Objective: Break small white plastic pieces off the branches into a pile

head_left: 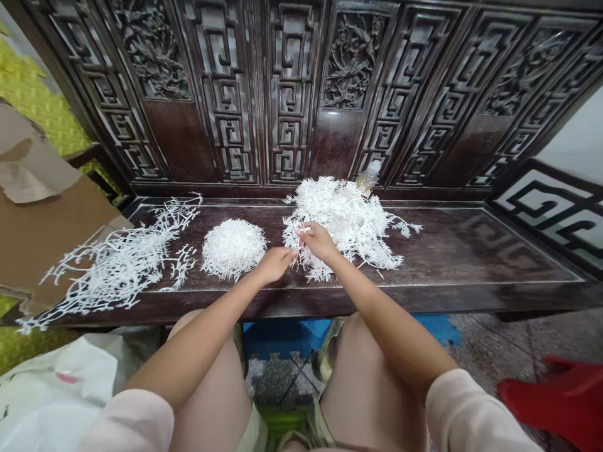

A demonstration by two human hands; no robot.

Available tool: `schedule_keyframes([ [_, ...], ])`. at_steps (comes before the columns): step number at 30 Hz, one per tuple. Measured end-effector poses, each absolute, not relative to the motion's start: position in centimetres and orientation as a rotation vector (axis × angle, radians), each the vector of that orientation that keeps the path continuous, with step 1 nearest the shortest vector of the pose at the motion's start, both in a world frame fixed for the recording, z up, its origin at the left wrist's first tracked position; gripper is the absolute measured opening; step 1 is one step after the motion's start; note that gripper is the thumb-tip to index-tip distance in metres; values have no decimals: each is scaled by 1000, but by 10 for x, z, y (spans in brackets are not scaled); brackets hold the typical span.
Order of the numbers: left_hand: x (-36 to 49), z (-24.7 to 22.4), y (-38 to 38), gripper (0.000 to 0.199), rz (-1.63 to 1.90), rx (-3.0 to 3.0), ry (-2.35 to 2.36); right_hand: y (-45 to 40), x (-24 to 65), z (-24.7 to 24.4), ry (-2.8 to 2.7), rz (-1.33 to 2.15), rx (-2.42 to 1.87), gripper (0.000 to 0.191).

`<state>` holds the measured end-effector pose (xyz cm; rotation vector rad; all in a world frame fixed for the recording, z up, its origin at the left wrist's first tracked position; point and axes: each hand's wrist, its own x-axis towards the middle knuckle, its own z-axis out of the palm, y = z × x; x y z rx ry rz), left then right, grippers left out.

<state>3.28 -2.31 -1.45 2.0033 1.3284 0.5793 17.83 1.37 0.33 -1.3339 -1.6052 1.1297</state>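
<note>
My right hand (318,242) rests on the near left of a large heap of white branching sprigs (342,223), its fingertips pinching a thin white strand. My left hand (276,265) reaches in from the left, and its fingertips meet the heap's edge close to my right fingers. Whether those left fingers grip anything is hard to see. Just left of that hand lies a dense round pile of fine white sprigs (233,248). A looser spread of longer white coral-like branches (122,263) lies further left, running over the seat's edge.
All this lies on a dark wooden bench seat (475,251) backed by a carved wooden panel (292,94). A small bottle (369,177) stands behind the heap. Brown cardboard (47,207) lies at left, a white plastic bag (51,389) sits below, and a red stool (556,402) stands at lower right.
</note>
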Motion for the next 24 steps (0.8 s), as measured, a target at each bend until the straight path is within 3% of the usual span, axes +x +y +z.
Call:
schedule_keyframes([
  [8,37,-13,-22,40,660,2047,1283,17,175,-4,-1841,751,-1488,16],
  [24,57,1,-42,36,937,2172,1341,39,181,-21,-1606,479,-1567,22],
])
